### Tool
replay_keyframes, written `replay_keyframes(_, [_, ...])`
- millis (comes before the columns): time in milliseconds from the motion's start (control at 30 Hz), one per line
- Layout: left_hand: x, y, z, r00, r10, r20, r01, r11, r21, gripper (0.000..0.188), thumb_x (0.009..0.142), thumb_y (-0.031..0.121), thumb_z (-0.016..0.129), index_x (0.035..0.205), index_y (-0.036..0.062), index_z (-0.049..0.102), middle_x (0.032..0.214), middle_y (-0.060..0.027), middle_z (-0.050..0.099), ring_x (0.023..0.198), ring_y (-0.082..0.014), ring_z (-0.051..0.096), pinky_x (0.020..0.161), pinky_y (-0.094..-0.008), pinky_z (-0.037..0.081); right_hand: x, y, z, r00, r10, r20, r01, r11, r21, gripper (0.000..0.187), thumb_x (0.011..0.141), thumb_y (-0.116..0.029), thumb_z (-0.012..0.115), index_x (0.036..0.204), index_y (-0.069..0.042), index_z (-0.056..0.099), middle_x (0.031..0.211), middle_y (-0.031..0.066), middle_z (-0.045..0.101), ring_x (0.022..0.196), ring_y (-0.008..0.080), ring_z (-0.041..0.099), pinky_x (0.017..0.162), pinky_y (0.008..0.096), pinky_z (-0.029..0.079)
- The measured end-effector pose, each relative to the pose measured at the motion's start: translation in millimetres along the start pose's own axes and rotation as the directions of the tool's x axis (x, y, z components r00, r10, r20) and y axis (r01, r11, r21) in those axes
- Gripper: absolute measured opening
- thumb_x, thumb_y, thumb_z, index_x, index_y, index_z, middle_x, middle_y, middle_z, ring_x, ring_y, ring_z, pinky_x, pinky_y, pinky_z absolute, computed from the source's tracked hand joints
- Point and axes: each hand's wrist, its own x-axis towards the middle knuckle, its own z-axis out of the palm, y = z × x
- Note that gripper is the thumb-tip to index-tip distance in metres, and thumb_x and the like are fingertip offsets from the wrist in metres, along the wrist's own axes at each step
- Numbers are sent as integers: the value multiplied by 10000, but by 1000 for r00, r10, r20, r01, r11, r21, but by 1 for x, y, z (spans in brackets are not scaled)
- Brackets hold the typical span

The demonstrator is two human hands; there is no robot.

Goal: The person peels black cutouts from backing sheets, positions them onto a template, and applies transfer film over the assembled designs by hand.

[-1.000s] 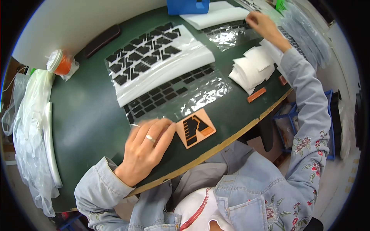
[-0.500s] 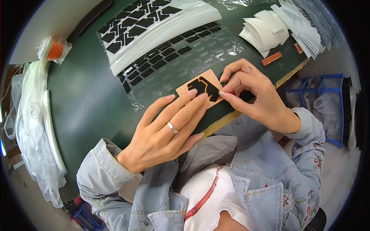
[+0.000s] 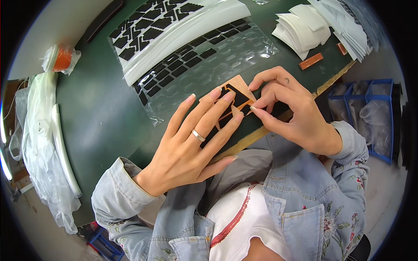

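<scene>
From my head view, my left hand (image 3: 187, 139) lies spread, fingertips on the tan plate (image 3: 240, 82) with its black shape. My right hand's (image 3: 298, 115) thumb and forefinger come narrowly together at its right side (whether they pinch anything, I cannot tell). The plate sits near the edge of the green table (image 3: 98, 143), just beside the clear film (image 3: 213, 74).

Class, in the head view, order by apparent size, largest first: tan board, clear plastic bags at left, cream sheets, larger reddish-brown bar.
Clear plastic bags
Cream sheets, tan board (partly hidden by left hand): unsure which is larger
Larger reddish-brown bar
</scene>
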Motion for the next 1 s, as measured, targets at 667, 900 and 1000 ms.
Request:
replay_keyframes(667, [8,7,3,996,-86,26,85,996,20,740,830,494,672,1451,120,523,1533,-225,382,1440,-443,334,1185,-552,216,-9,11,-18,913,-380,147,395,736,-550,424,739,-89,783,1158,-111,715,1195,60,629,886,227,597,778,329,507])
replay_keyframes(900, [7,6,-4,995,-19,93,23,999,-34,813,853,503,660,1470,13,456,1554,-206,376,1454,-378,342,1188,-491,245,6,15,-73,894,-431,-123,231,680,-696,398,777,-27,744,1171,-71,702,1237,78,655,952,241,616,801,320,498])
replay_keyframes(1000, [8,3,-1,993,11,117,0,996,-89,853,845,486,676,1483,-17,415,1559,-202,367,1459,-370,332,1189,-479,266,14,24,-111,963,-254,-95,61,544,-837,494,819,-111,740,1296,-62,621,1354,81,614,1189,302,596,1020,404,466])
